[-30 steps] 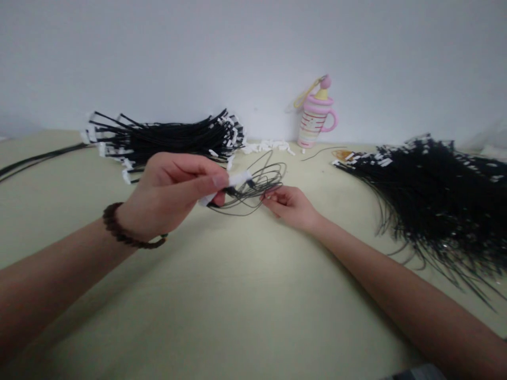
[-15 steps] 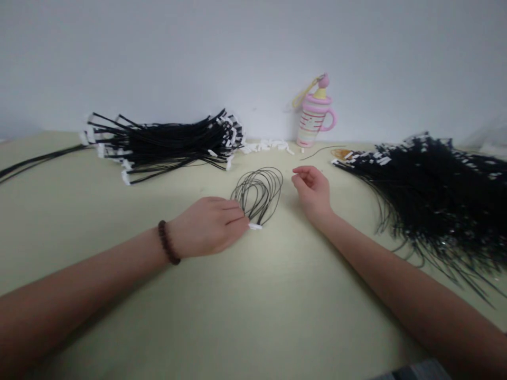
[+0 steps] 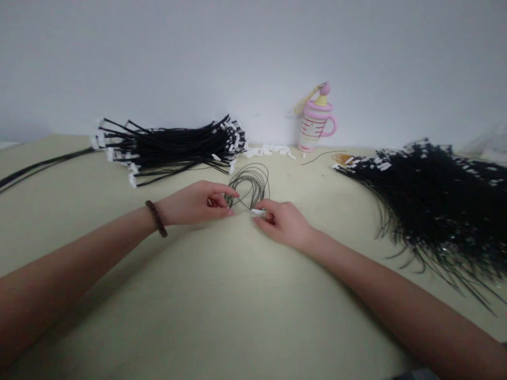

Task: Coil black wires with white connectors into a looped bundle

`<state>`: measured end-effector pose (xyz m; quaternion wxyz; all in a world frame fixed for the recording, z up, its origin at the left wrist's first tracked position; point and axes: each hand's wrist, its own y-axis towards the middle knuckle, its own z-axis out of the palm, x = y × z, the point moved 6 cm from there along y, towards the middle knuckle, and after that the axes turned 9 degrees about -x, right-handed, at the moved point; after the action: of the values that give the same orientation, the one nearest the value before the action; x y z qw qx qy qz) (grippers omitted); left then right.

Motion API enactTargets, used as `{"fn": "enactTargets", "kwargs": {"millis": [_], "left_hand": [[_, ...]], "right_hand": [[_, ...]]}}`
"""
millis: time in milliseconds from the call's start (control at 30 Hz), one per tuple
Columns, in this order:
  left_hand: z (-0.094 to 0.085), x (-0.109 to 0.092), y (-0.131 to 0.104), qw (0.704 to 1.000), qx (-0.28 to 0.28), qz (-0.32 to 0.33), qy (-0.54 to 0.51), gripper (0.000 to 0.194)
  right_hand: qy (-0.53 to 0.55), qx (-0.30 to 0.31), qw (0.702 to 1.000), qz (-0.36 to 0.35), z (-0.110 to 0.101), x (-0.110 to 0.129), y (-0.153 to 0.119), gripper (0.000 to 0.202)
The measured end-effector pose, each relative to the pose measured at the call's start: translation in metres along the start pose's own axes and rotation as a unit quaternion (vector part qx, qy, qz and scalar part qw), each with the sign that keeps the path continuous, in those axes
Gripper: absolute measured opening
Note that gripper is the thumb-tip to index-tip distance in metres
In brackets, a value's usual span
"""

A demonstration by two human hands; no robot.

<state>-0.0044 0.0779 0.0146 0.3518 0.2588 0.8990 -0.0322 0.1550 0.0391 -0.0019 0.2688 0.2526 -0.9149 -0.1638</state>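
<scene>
The pale green table [image 3: 222, 316] carries everything, and the largest thing on it is the sprawling heap of black cables [image 3: 431, 195] along its right edge, white connectors scattered through the heap; a tidier bundle of black cables [image 3: 174, 148] lies at the back left, near the wall, and a few loose white connectors [image 3: 269, 150] lie between it and the pink cup [image 3: 315, 124], the only container in view, lidded, so its contents cannot be told. Near the middle of the table the small looped cable [image 3: 249, 187] rests flat, its loop pointing toward the wall. The left hand [image 3: 198, 203], wrist ringed by a brown bead bracelet [image 3: 156, 218], pinches the left run of strands between thumb and forefinger; the right hand [image 3: 283, 224] closes lightly on the white connector [image 3: 258, 211] at the loop's near end. To do this well, it seems best to keep the strands flat and parallel on the surface, pinching close to the connector so the thin wires do not spring apart or cross
</scene>
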Motion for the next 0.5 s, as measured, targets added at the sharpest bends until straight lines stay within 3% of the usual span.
{"fn": "enactTargets", "kwargs": {"millis": [100, 167, 233, 333, 433, 500], "left_hand": [[-0.017, 0.01, 0.002, 0.997, 0.003, -0.062, -0.052, 0.05], [-0.035, 0.017, 0.002, 0.99, -0.045, -0.104, -0.079, 0.044], [-0.058, 0.026, 0.0, 0.975, -0.127, -0.14, -0.118, 0.034], [-0.093, 0.046, -0.006, 0.921, -0.244, -0.195, -0.235, 0.017], [-0.116, 0.071, -0.019, 0.861, -0.273, -0.295, -0.312, 0.006], [-0.131, 0.079, -0.026, 0.838, -0.263, -0.298, -0.373, 0.012]], "right_hand": [[-0.017, 0.009, 0.999, -0.028, 0.0, 0.002, 0.0, 0.02], [-0.025, 0.012, 0.999, -0.029, -0.001, 0.004, -0.001, 0.024], [-0.026, 0.014, 0.999, -0.023, -0.001, 0.006, -0.001, 0.034], [-0.028, 0.012, 0.999, -0.032, -0.002, 0.009, -0.002, 0.043], [-0.049, 0.011, 0.996, -0.067, -0.003, 0.013, -0.002, 0.044], [-0.074, 0.015, 0.994, -0.081, -0.004, 0.014, -0.002, 0.044]]}}
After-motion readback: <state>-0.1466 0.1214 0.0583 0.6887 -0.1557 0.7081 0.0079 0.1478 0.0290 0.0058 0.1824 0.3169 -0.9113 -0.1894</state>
